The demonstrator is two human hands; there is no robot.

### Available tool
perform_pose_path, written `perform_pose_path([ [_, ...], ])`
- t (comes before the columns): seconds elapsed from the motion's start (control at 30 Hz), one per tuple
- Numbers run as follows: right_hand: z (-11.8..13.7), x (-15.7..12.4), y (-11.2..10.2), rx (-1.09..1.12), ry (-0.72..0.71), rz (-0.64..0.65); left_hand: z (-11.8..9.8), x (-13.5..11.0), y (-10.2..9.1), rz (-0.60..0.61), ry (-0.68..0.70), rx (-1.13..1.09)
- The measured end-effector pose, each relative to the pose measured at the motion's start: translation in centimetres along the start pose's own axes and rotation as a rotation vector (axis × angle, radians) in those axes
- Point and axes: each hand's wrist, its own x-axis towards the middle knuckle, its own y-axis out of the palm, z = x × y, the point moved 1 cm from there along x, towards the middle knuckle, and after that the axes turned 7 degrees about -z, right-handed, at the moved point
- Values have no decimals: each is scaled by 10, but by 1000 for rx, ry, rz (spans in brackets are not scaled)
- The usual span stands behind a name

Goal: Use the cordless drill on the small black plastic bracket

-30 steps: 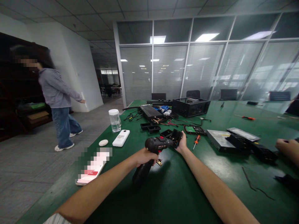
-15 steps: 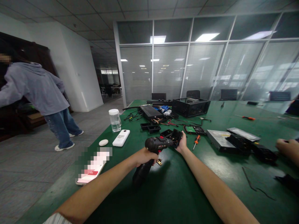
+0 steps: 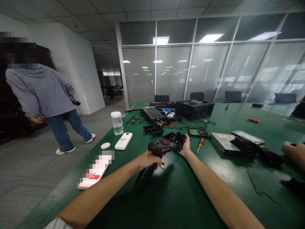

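My left hand [image 3: 149, 160] is wrapped round the grip of a black cordless drill [image 3: 158, 147], its chuck pointing right. In my right hand [image 3: 186, 147] is a small black box-like part [image 3: 180, 139], tilted up. The drill's front end meets this part's left side; whether a bit sits in a screw is too small to tell. Beneath the drill a small gold-coloured metal piece [image 3: 162, 166] lies on the table. Just right of my right hand lies an orange-handled screwdriver [image 3: 200, 144]. Black plastic trays [image 3: 153, 130] lie beyond the drill.
On the green table [image 3: 186, 197] stand a lidded jug of water [image 3: 117, 124], a white power bank [image 3: 124, 141], a phone [image 3: 95, 175], an open black case [image 3: 194, 109] and a silver drive [image 3: 224, 142]. A co-worker's hand [image 3: 293, 151] is at right. Another person [image 3: 45, 92] walks at left.
The person at left has straightened up and stepped a little to the right. Both my hands, the drill and the black part look unmoved.
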Motion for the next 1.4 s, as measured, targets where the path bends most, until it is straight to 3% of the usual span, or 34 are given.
perform_pose_path([
  [1.4, 0, 0, -1, -30, -1, -10, 5, 4, -2, 1, 7, -9],
])
